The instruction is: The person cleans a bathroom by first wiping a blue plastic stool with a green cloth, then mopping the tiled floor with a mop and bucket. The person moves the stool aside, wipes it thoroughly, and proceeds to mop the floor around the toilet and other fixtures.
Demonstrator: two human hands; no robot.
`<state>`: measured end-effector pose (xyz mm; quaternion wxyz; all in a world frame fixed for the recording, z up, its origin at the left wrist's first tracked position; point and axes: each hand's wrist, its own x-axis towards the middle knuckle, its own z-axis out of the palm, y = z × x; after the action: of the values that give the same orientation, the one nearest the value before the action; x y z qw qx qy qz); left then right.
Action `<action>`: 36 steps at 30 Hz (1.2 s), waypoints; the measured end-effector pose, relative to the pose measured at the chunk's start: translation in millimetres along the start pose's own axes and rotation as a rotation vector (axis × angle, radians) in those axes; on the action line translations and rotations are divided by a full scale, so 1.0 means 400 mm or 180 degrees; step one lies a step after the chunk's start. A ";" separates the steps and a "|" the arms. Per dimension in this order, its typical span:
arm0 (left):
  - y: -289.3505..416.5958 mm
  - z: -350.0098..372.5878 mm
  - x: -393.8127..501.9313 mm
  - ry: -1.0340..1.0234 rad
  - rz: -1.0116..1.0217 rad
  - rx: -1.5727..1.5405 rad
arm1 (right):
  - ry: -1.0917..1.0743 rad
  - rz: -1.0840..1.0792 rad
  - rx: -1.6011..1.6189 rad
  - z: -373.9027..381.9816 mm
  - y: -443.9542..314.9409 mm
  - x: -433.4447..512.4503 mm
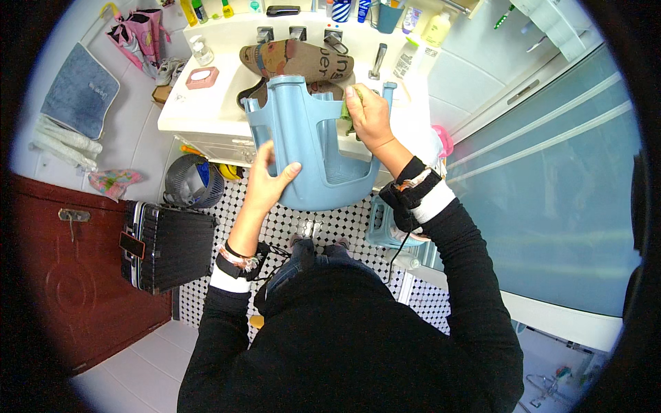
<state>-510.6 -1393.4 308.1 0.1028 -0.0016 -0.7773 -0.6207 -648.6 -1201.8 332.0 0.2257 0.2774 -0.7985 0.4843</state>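
Note:
A light-blue plastic storage rack tier, with posts and cut-out sides, is held up in front of the washbasin counter. My left hand grips its near left side, thumb on the outside and the other fingers partly hidden behind the wall. My right hand is closed around a green cloth at the tier's upper right edge. Just beyond the tier, brown slippers or insoles with printed letters lie over the basin. Part of them is hidden by the blue plastic.
Bottles, a pink soap dish and a faucet stand on the white counter. Below are a waste bin, a black suitcase and another blue rack piece. A glass shower partition rises at right.

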 end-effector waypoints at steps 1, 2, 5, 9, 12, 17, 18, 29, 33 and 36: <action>-0.011 0.005 -0.001 -0.0369 -0.0639 -0.0607 | -0.0021 0.0095 0.0033 0.000 0.002 0.000; -0.018 0.021 -0.008 -0.0238 -0.0426 -0.1129 | -0.0016 0.0205 0.0047 -0.001 0.001 0.003; -0.017 0.034 0.001 -0.0369 -0.0408 -0.1455 | 0.0117 0.0497 0.0187 0.002 -0.014 0.014; 0.004 0.056 0.023 -0.0406 -0.0463 -0.1574 | 0.0496 0.0421 0.0832 0.024 -0.061 0.027; 0.012 0.095 0.035 -0.0423 0.0014 -0.1065 | 0.0328 -0.0212 0.0867 0.044 -0.089 0.035; 0.018 0.109 0.075 0.0190 -0.0620 -0.0665 | -0.0423 -0.0548 -0.0262 0.051 -0.118 -0.029; 0.017 0.111 0.084 0.0177 -0.0553 -0.1143 | -0.0604 -0.0568 -0.0274 0.048 -0.124 -0.062; -0.023 0.126 0.093 -0.0452 -0.0307 -0.1216 | -0.1131 -0.1074 -0.0913 0.026 -0.086 -0.125; -0.016 0.145 0.073 -0.0766 -0.0513 -0.0973 | -0.0138 -0.1024 -0.0829 0.028 -0.069 0.014; -0.013 0.152 0.072 -0.0936 -0.0422 -0.1437 | 0.0727 -0.0621 -0.0213 0.041 -0.069 0.028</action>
<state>-549.0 -1339.6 294.9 -0.0549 -0.0637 -0.6243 -0.7767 -640.3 -1229.6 349.8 0.3701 0.2892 -0.7526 0.4616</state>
